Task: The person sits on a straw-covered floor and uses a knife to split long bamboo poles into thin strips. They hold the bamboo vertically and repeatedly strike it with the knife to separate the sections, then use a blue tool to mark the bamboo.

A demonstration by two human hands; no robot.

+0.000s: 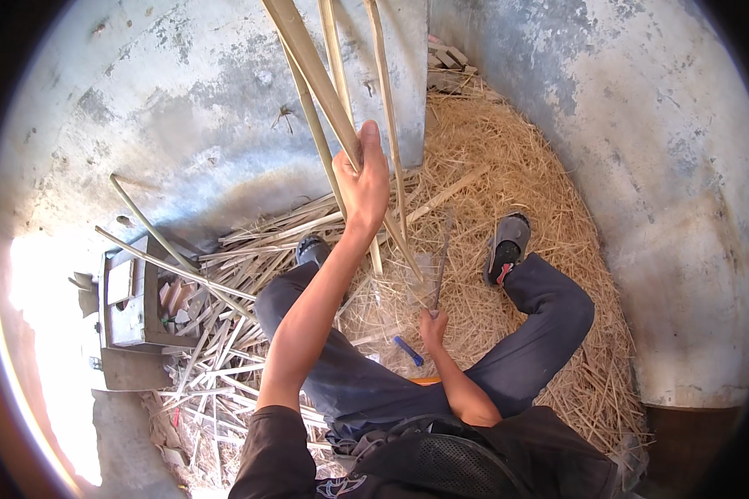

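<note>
My left hand (364,187) is raised in front of me, wrapped round a long split bamboo strip (318,83). The strip slants from the top of the view down past my fist, and its lower end comes close to the blade. Low between my legs, my right hand (433,328) is closed on the handle of a long, narrow-bladed knife (442,270), its blade pointing up and away from me. Whether blade and strip touch, I cannot tell. A small blue object (408,351) lies on the litter beside my right hand.
Several other strips (384,83) stand against the weathered wall (250,91). Loose strips (225,349) litter the floor at left, by an open wooden box (148,303) with scraps in it. Shavings (516,158) heap up at right, along a curved wall (666,208).
</note>
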